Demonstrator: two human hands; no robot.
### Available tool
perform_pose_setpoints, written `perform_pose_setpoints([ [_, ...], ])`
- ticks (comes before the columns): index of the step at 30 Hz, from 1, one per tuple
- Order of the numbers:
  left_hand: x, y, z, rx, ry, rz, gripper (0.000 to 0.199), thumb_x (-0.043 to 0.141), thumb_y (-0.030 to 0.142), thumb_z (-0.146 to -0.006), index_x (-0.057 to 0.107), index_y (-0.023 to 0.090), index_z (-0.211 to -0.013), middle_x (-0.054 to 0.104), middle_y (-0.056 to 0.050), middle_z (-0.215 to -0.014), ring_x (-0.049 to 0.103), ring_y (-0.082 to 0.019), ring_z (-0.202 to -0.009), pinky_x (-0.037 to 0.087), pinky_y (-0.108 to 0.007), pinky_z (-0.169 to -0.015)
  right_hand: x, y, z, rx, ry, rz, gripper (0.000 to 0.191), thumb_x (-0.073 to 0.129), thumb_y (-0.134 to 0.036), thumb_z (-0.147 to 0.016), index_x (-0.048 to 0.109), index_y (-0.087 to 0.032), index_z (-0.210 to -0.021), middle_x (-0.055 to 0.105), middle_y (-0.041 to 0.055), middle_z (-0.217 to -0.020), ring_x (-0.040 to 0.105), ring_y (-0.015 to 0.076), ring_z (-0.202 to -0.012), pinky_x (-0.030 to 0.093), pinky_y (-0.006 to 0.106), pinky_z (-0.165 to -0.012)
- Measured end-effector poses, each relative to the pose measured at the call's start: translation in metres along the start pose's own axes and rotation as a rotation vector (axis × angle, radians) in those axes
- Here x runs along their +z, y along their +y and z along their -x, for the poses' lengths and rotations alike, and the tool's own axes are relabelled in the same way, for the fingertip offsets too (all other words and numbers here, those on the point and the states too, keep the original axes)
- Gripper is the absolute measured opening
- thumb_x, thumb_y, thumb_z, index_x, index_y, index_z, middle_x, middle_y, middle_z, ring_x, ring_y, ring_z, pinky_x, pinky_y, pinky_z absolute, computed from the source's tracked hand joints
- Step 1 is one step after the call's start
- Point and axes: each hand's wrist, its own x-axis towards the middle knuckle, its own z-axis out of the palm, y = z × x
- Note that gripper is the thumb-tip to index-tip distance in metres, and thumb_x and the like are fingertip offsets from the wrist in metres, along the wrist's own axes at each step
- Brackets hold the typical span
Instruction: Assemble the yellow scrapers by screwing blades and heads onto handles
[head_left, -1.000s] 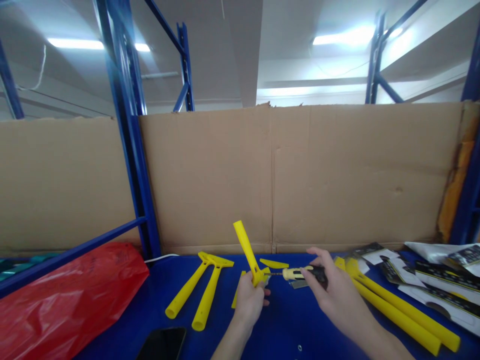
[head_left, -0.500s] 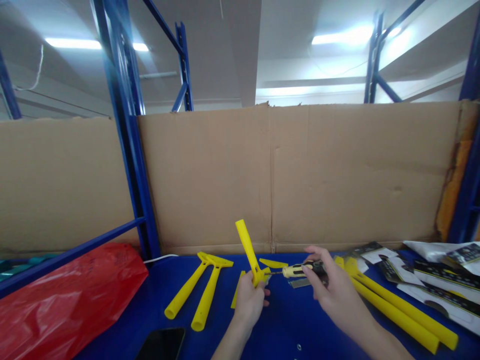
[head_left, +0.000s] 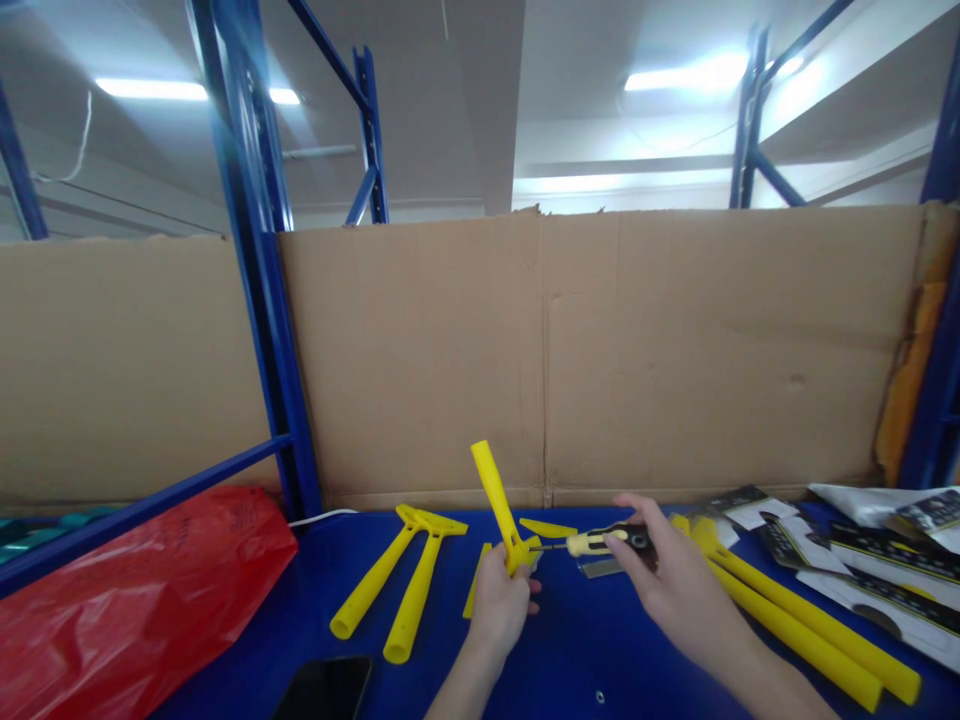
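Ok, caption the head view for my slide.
Left hand grips a yellow handle; right hand holds a screwdriver at its lower end, above blue tabletop.

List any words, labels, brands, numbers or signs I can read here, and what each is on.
None is readable.
Red bag: faint dark print, too blurred.
Packages: print too small.
Screwdriver: dark handle pattern, no lettering discernible.

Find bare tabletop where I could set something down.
Bare blue tabletop shows between the left hand and right hand, beyond the small ring; a strip separates the red bag from two yellow handles. The right end is crowded: packets, yellow tubes.
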Motion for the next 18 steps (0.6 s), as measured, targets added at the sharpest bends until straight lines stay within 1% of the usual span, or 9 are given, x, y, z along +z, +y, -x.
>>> perform_pose_setpoints([
  [2, 0.0003, -0.0004, -0.0007, 0.004, -0.004, -0.009, 0.024, 0.041, 0.000, -0.083, 0.053, 0.004, -0.103, 0.062, -0.013, -0.097, 0.061, -0.010, -0.062, 0.045, -0.017, -0.042, 0.0005, 0.0010, -0.0015, 0.030, -0.005, 0.058, 0.033, 0.039, -0.044, -0.088, 0.050, -0.022, -0.110, 0.066, 0.0050, -0.079, 0.065, 0.0249, -0.073, 0.049, 0.038, -0.069],
  [4, 0.0003, -0.0009, -0.0019, 0.009, -0.004, -0.018, 0.024, 0.041, 0.000, -0.083, 0.053, 0.004, -0.103, 0.062, -0.013, -0.097, 0.061, -0.009, -0.062, 0.045, -0.017, -0.042, 0.0012, 0.0023, -0.0017, 0.047, -0.006, 0.072, 0.035, 0.036, -0.046, -0.089, 0.049, -0.022, -0.111, 0.065, 0.0043, -0.076, 0.064, 0.0249, -0.073, 0.049, 0.038, -0.069],
  [8, 0.0004, -0.0014, -0.0029, 0.016, -0.004, -0.019, 0.023, 0.041, 0.000, -0.083, 0.055, 0.005, -0.101, 0.062, -0.011, -0.093, 0.061, -0.009, -0.061, 0.045, -0.016, -0.042, 0.0017, 0.0040, 0.0005, 0.000, -0.007, -0.040, 0.039, 0.041, -0.036, -0.086, 0.038, -0.023, -0.122, 0.060, 0.0072, -0.101, 0.061, 0.0165, -0.064, 0.050, 0.030, -0.060],
  [9, 0.0005, -0.0014, -0.0026, 0.015, -0.003, -0.021, 0.024, 0.041, 0.000, -0.083, 0.055, 0.006, -0.101, 0.062, -0.010, -0.093, 0.061, -0.009, -0.061, 0.045, -0.015, -0.042, 0.0014, 0.0037, 0.0008, -0.003, -0.025, -0.074, 0.040, 0.041, -0.034, -0.085, 0.037, -0.023, -0.123, 0.059, 0.0073, -0.103, 0.060, 0.0151, -0.060, 0.050, 0.029, -0.056],
  [11, 0.0007, -0.0016, -0.0019, 0.009, 0.000, -0.027, 0.024, 0.041, 0.000, -0.082, 0.055, 0.007, -0.101, 0.062, -0.009, -0.092, 0.061, -0.008, -0.060, 0.044, -0.015, -0.041, 0.0004, 0.0018, 0.0007, -0.001, -0.041, -0.089, 0.038, 0.041, -0.033, -0.084, 0.040, -0.023, -0.120, 0.061, 0.0055, -0.095, 0.059, 0.0153, -0.056, 0.048, 0.028, -0.052],
  [13, 0.0007, -0.0018, -0.0013, 0.008, 0.003, -0.031, 0.024, 0.041, 0.000, -0.082, 0.055, 0.007, -0.100, 0.061, -0.010, -0.092, 0.061, -0.008, -0.060, 0.044, -0.015, -0.042, -0.0009, -0.0011, -0.0001, 0.003, -0.013, -0.020, 0.032, 0.042, -0.037, -0.085, 0.046, -0.022, -0.114, 0.063, 0.0033, -0.080, 0.061, 0.0190, -0.058, 0.048, 0.030, -0.055],
  [15, 0.0006, -0.0022, -0.0012, 0.017, 0.001, -0.034, 0.023, 0.041, 0.000, -0.083, 0.055, 0.006, -0.100, 0.061, -0.010, -0.092, 0.061, -0.009, -0.061, 0.045, -0.015, -0.042, -0.0018, -0.0035, -0.0010, 0.004, 0.002, 0.067, 0.029, 0.040, -0.043, -0.087, 0.053, -0.023, -0.103, 0.064, 0.0026, -0.069, 0.063, 0.0231, -0.062, 0.047, 0.033, -0.059],
  [17, 0.0002, -0.0026, -0.0015, 0.022, -0.004, -0.037, 0.023, 0.041, 0.000, -0.083, 0.055, 0.005, -0.100, 0.061, -0.011, -0.093, 0.061, -0.009, -0.061, 0.045, -0.016, -0.042, -0.0020, -0.0041, -0.0011, 0.017, -0.007, 0.098, 0.031, 0.035, -0.045, -0.090, 0.056, -0.023, -0.095, 0.065, 0.0026, -0.065, 0.064, 0.0245, -0.063, 0.046, 0.034, -0.060],
  [18, -0.0001, -0.0027, -0.0016, 0.022, -0.005, -0.036, 0.023, 0.042, 0.000, -0.083, 0.055, 0.005, -0.101, 0.061, -0.011, -0.093, 0.061, -0.009, -0.061, 0.045, -0.016, -0.043, -0.0017, -0.0035, -0.0009, 0.019, -0.008, 0.091, 0.032, 0.034, -0.045, -0.090, 0.056, -0.023, -0.095, 0.065, 0.0026, -0.066, 0.065, 0.0241, -0.063, 0.046, 0.034, -0.060],
])
